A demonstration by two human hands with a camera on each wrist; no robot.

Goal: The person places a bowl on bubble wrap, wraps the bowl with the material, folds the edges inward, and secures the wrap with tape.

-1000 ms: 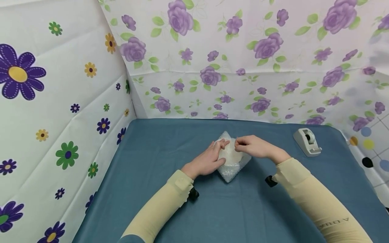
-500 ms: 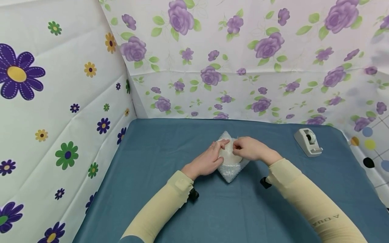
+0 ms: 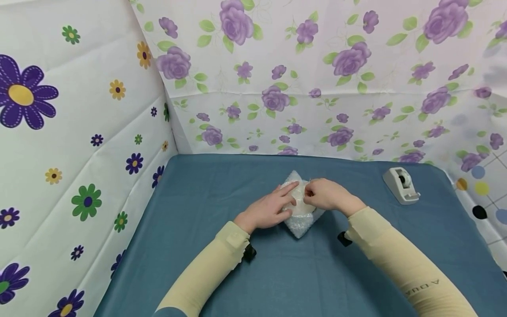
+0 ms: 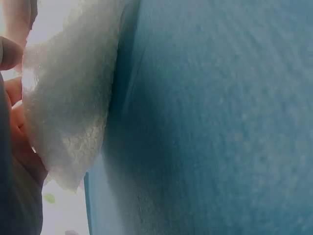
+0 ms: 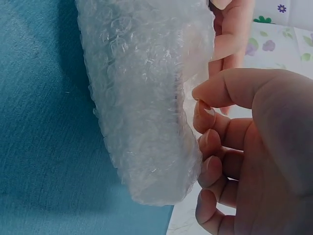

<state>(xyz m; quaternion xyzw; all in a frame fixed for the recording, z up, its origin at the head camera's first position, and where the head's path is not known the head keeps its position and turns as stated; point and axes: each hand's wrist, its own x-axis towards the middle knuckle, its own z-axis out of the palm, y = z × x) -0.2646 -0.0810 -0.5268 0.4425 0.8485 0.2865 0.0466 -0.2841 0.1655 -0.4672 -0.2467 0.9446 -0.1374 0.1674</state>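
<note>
A bubble-wrap package (image 3: 299, 223) lies on the blue cloth with one corner toward me. My left hand (image 3: 267, 210) rests on its left side with fingers extended across the top. The left wrist view shows those fingers (image 4: 14, 117) along the upper face of the bubble wrap (image 4: 73, 107). Over the package's right side is my right hand (image 3: 326, 193), fingers curled. In the right wrist view, the thumb and index finger of the right hand (image 5: 244, 132) pinch a thin clear film that looks like tape (image 5: 209, 110), close to the bubble wrap (image 5: 142, 107). What is inside the package is hidden.
A white tape dispenser (image 3: 400, 186) stands at the back right of the blue table (image 3: 293, 281). Flower-printed sheets (image 3: 253, 114) hang behind the table and along its left side. A small black camera is worn under each wrist.
My right hand has shifted slightly left over the package. The left hand's fingers have moved slightly and spread further apart on top. The package stays in about the same place.
</note>
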